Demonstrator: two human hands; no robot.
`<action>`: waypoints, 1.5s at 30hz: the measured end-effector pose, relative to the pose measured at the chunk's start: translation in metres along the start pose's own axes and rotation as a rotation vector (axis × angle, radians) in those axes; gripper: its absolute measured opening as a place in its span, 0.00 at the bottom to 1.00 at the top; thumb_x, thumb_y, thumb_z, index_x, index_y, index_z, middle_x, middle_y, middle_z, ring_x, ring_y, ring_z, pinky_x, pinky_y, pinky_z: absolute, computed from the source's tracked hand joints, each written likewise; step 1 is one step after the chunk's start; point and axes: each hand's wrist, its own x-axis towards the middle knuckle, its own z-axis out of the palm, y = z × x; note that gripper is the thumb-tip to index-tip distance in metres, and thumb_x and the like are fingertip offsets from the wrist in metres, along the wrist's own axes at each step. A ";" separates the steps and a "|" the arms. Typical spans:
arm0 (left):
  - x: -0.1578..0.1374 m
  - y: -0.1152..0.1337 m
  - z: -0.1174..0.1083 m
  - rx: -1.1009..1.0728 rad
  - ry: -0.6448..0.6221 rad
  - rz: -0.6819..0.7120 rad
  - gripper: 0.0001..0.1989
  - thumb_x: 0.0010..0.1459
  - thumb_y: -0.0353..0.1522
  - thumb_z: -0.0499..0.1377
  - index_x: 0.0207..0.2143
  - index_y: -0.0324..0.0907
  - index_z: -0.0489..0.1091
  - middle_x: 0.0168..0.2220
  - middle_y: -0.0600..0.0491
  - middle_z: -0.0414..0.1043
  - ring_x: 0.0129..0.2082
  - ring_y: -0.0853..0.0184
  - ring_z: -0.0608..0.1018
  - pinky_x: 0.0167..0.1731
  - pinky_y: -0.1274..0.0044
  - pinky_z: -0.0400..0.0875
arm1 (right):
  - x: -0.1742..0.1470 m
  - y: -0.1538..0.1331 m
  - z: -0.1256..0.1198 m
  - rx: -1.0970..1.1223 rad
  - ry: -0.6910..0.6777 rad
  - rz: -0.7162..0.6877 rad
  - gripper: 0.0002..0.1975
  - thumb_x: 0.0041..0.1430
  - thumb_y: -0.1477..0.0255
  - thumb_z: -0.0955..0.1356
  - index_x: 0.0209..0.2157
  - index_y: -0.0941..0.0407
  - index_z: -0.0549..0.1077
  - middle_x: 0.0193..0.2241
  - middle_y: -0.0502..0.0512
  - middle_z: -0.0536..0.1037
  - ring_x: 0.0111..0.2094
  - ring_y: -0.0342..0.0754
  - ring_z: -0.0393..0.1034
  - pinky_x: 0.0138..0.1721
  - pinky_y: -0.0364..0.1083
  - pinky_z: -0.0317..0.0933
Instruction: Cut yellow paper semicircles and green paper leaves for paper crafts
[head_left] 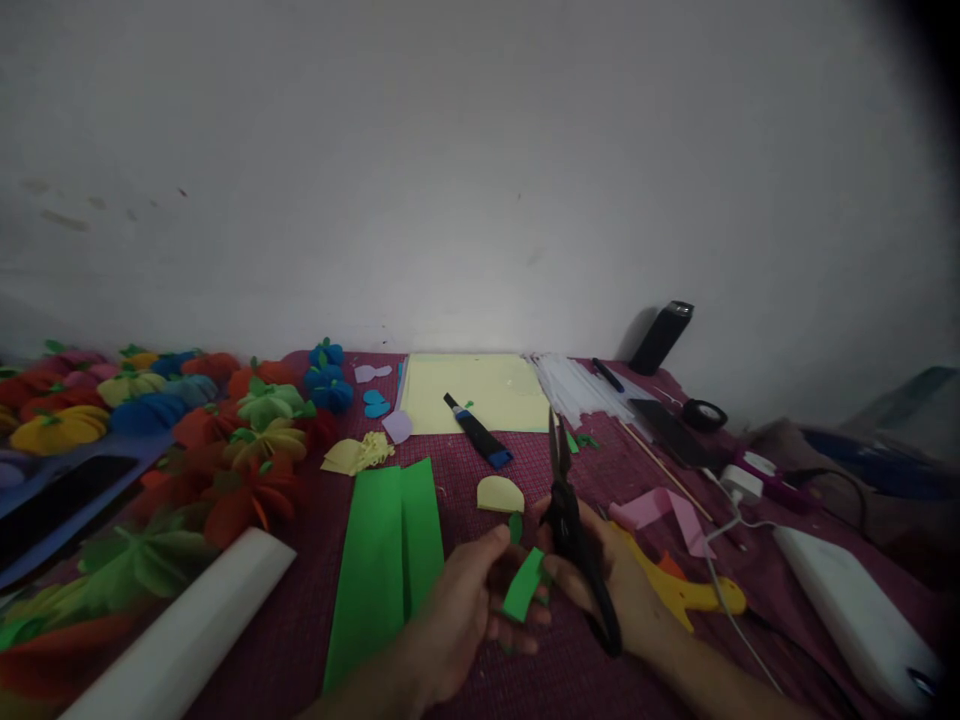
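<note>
Black-handled scissors (568,520) are in my right hand (607,565), their blades pointing up and away from me. My left hand (469,600) is closed around a small green paper strip (523,585), with its fingers curled behind it. My right fingertips meet the strip's right edge; whether they also pinch it is unclear. Beside my left thumb tip shows a small green leaf-shaped paper piece (515,527). Just beyond my hands lies a pale yellow rounded paper piece (500,494). Long green paper sheets (375,560) lie left of my left hand.
Paper pumpkins (255,440) crowd the left side, near a white roll (187,620). A yellow paper stack (480,385) and a box cutter (478,432) lie ahead. At right are a yellow glue gun (686,590), cables, a white power bank (855,610) and a pink strip (667,508).
</note>
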 end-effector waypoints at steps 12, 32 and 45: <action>-0.001 -0.005 0.002 0.025 -0.054 0.033 0.18 0.51 0.42 0.59 0.30 0.33 0.71 0.26 0.46 0.73 0.24 0.69 0.74 0.24 0.78 0.63 | 0.000 -0.002 0.001 0.030 -0.025 0.028 0.22 0.47 0.68 0.70 0.43 0.54 0.62 0.26 0.47 0.66 0.24 0.41 0.64 0.24 0.40 0.63; 0.003 -0.001 0.000 0.145 0.096 0.099 0.13 0.47 0.39 0.62 0.27 0.36 0.70 0.23 0.51 0.71 0.20 0.70 0.72 0.23 0.77 0.66 | 0.000 -0.001 -0.003 0.069 -0.018 -0.015 0.21 0.48 0.71 0.70 0.44 0.54 0.61 0.29 0.50 0.69 0.29 0.44 0.66 0.28 0.43 0.62; 0.001 -0.004 -0.002 -0.035 0.025 -0.069 0.13 0.40 0.37 0.65 0.24 0.37 0.67 0.18 0.56 0.68 0.14 0.75 0.67 0.15 0.81 0.57 | -0.006 0.010 -0.021 0.018 -0.186 -0.126 0.20 0.51 0.77 0.68 0.46 0.52 0.62 0.34 0.53 0.71 0.35 0.48 0.69 0.35 0.47 0.64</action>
